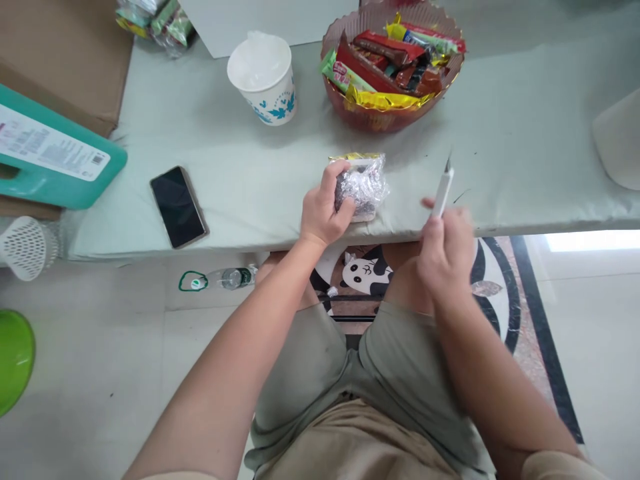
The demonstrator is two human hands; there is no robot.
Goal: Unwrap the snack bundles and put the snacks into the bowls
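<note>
A small package in clear plastic wrap (pixel 367 190) sits near the table's front edge; what is inside is hard to make out. My left hand (pixel 325 210) grips it from the left, thumb and fingers around its side. To the right, over the table's front edge, my right hand (pixel 447 250) is closed around a white craft knife (pixel 443 190), its thin blade pointing up and away from me. The knife is apart from the package. Some fingers of the right hand are slightly blurred.
A glass bowl of wrapped snacks (pixel 345 113) and a paper cup (pixel 265 83) stand behind the package. A phone (pixel 179 207) lies to the left, beside a teal jug (pixel 60 153). At the right edge is a white container (pixel 620 140). Below, a plastic bottle (pixel 230 278) lies on the floor.
</note>
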